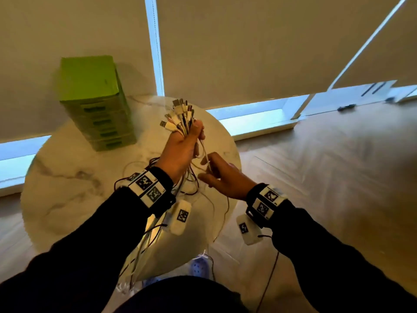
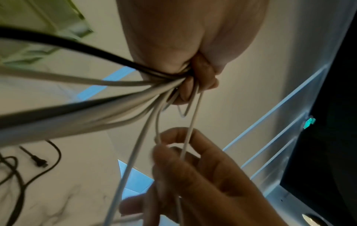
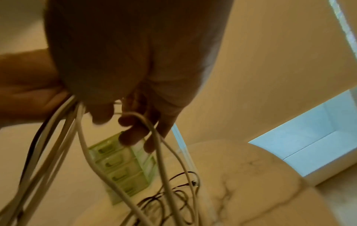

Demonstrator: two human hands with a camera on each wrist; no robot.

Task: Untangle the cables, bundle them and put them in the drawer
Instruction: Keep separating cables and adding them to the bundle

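My left hand (image 1: 182, 145) is raised over the round table and grips a thick bundle of white and dark cables (image 1: 180, 114), plug ends fanned out above the fist. The cable tails hang down past my wrist and over the table's near edge. In the left wrist view the curled left fingers (image 2: 201, 76) clamp the strands together. Just below, my right hand (image 1: 221, 177) pinches one white cable (image 1: 206, 154) between thumb and forefinger (image 2: 173, 134). In the right wrist view that white cable (image 3: 154, 130) loops over the curled right fingers (image 3: 133, 131).
A green multi-drawer unit (image 1: 97, 105) stands at the table's back left, all drawers closed. Thin dark cables (image 3: 173, 191) lie looped on the marble tabletop (image 1: 67, 177). A power strip (image 1: 198, 266) lies on the floor beneath the table's near edge. Wooden floor spreads to the right.
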